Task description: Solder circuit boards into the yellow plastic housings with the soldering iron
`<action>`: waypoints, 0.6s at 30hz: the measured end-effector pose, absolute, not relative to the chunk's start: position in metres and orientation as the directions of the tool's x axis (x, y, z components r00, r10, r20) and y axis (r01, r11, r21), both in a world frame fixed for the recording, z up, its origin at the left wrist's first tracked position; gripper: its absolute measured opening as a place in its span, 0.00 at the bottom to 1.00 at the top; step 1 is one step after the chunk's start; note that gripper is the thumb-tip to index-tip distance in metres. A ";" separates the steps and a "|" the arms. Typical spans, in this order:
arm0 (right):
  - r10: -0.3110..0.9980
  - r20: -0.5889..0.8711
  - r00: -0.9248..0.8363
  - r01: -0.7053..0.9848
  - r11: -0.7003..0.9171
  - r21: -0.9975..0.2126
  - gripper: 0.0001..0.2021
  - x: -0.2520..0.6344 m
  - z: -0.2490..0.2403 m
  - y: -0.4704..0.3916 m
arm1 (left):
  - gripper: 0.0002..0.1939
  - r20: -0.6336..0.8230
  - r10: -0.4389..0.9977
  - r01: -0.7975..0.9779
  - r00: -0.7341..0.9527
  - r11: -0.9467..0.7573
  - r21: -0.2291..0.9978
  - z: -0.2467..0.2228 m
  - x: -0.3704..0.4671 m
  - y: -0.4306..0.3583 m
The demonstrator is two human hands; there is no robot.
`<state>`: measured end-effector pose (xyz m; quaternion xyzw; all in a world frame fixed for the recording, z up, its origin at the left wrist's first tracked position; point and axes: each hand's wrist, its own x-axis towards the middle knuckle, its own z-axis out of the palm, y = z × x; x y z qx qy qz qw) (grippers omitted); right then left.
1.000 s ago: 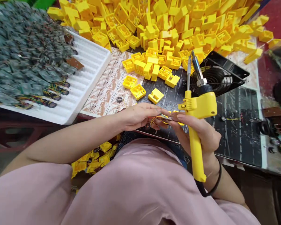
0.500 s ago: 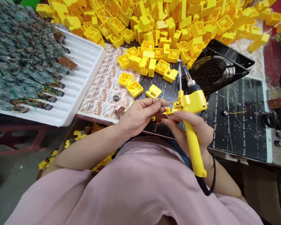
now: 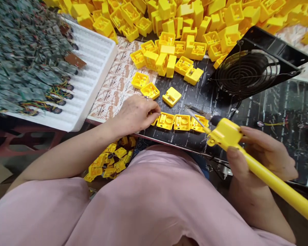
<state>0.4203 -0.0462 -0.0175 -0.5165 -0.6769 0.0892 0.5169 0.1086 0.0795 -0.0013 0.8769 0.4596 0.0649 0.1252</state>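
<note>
My right hand (image 3: 261, 155) grips a yellow soldering gun (image 3: 227, 133) whose metal tip points left, over the right end of a row of yellow housings (image 3: 182, 122) along the table's front edge. At the left end of that row, my left hand (image 3: 138, 112) has its fingers pinched together; what they hold, if anything, is hidden. Behind the row lies a single yellow case (image 3: 171, 96) with small speaker holes. Two open housings (image 3: 150, 91) sit just behind my left fingers.
A white foam tray (image 3: 92, 75) piled with green circuit boards (image 3: 33, 68) is at the left. Yellow housings (image 3: 166, 41) heap up across the back. A black fan (image 3: 248, 70) stands at the back right. More yellow parts (image 3: 110, 160) lie below the table edge.
My hands have moved apart, the left toward the left end of the row and the right to the right. The soldering gun has swung from upright to pointing left. The row of housings is now exposed.
</note>
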 end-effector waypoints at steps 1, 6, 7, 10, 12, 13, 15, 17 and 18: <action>0.800 0.599 0.046 0.600 0.457 -0.657 0.26 0.417 -0.017 -0.048 | 0.15 0.007 0.820 0.788 0.572 -0.552 0.271 -0.004 0.110 0.079; 0.722 0.675 -0.152 0.528 0.637 -0.562 0.23 0.394 -0.015 -0.039 | 0.14 0.051 0.794 0.765 0.606 -0.600 0.234 -0.006 0.115 0.078; 0.699 0.687 -0.200 0.526 0.668 -0.526 0.19 0.390 -0.014 -0.035 | 0.14 0.052 0.787 0.759 0.615 -0.608 0.233 -0.006 0.115 0.078; 0.646 0.710 -0.281 0.559 0.712 -0.426 0.13 0.382 -0.012 -0.026 | 0.15 0.066 0.772 0.746 0.633 -0.630 0.215 -0.006 0.116 0.078; 0.630 0.717 -0.298 0.565 0.722 -0.400 0.14 0.379 -0.010 -0.023 | 0.15 0.072 0.763 0.743 0.642 -0.643 0.188 -0.005 0.117 0.079; 0.630 0.714 -0.305 0.563 0.724 -0.399 0.14 0.378 -0.010 -0.023 | 0.15 0.070 0.760 0.742 0.646 -0.647 0.173 -0.005 0.118 0.080; 0.642 0.684 -0.347 0.559 0.727 -0.399 0.13 0.377 -0.007 -0.024 | 0.16 0.058 0.753 0.740 0.656 -0.656 0.149 -0.004 0.119 0.080; 0.662 0.648 -0.377 0.560 0.720 -0.410 0.13 0.379 -0.005 -0.026 | 0.16 0.046 0.749 0.740 0.661 -0.660 0.130 -0.002 0.121 0.081; 0.669 0.634 -0.387 0.560 0.717 -0.415 0.12 0.380 -0.003 -0.028 | 0.16 0.040 0.749 0.740 0.662 -0.661 0.122 -0.001 0.122 0.081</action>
